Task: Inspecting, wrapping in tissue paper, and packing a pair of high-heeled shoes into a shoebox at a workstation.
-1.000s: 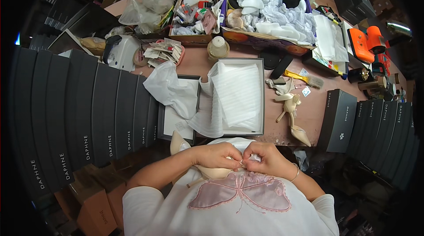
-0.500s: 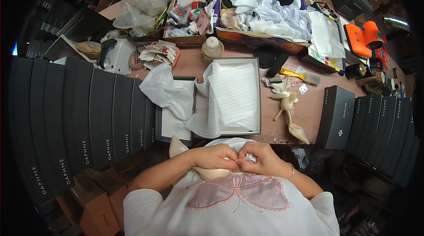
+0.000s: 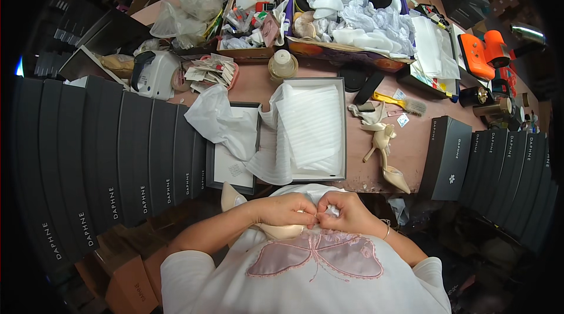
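Note:
My left hand (image 3: 289, 209) and my right hand (image 3: 345, 213) meet in front of my shirt, fingertips pinched together. What lies between them is too small and too covered to make out. A cream pointed shoe (image 3: 281, 231) rests against my lap beneath my left hand and wrist. Its toe sticks out on the far side of my left forearm, and the middle of it is hidden. On the table to the right lies another cream high-heeled shoe (image 3: 396, 177) with a strap, tipped on its side. White padded wrapping sheet (image 3: 308, 129) lines an open shoe box (image 3: 343, 132) ahead of my hands.
A dark box lid (image 3: 249, 187) with white tissue paper (image 3: 217, 120) lies left of the open box. Stacked dark shoe boxes (image 3: 135, 155) line the left; more boxes (image 3: 449, 155) stand right. Farther back are a yellow-handled brush (image 3: 405, 102), a jar (image 3: 283, 66) and a carton of crumpled paper (image 3: 352, 52).
My hands stay pinched together in nearly the same place. The toe of the shoe under my left arm has shifted slightly to the left.

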A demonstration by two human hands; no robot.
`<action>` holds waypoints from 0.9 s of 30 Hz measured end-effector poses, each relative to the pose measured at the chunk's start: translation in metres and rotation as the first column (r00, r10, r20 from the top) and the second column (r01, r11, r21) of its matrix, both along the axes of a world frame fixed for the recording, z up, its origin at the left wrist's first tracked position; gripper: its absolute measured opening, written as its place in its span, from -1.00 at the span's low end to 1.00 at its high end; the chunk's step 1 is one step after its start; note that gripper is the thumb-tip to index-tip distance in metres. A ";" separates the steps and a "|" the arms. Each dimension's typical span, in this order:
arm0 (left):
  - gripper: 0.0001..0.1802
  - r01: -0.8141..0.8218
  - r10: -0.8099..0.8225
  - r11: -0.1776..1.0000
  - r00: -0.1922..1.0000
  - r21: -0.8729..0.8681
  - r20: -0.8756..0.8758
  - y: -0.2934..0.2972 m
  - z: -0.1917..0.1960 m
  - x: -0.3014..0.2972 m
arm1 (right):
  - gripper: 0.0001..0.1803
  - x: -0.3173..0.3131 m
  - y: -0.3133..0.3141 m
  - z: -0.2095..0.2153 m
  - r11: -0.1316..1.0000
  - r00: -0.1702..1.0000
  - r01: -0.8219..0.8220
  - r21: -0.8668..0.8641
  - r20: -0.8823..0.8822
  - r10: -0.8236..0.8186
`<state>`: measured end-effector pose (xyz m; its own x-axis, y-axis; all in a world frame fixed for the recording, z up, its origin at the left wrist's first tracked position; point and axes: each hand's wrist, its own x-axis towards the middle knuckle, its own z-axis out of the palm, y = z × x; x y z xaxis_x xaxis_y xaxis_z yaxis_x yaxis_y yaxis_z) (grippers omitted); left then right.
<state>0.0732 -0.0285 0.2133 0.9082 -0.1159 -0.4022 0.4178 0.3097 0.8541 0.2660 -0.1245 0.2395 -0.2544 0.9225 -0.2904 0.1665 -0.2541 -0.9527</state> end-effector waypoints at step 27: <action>-0.73 -0.045 0.041 0.993 0.998 -0.108 -0.041 -0.004 0.002 0.004 | -0.84 0.007 -0.010 -0.005 0.991 0.966 0.124 -0.058 0.236 -0.107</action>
<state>0.0772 -0.0328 0.2155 0.8971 -0.1220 -0.4247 0.4345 0.4179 0.7978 0.2726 -0.1342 0.2345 -0.0654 0.9161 -0.3956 0.3462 -0.3510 -0.8700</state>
